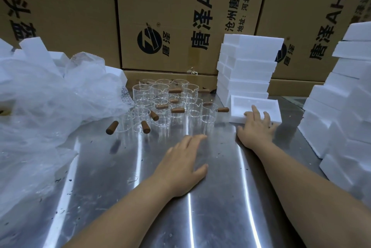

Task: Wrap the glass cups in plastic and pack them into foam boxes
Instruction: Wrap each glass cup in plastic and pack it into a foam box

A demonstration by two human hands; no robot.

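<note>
Touching foam box [276, 108] w/ right hand [258, 127], fingers spread; left hand [183, 164] lying flat, relaxed.
Prob risking clipping nearby cups [208, 110] when dragging it.

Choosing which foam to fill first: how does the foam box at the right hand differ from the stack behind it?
The foam box lies flat on the table, hollow facing up; the stack is piled several high, showing only outer faces. The right hand rests on the foam box; no hand touches the stack. Both are plain white foam.
</note>
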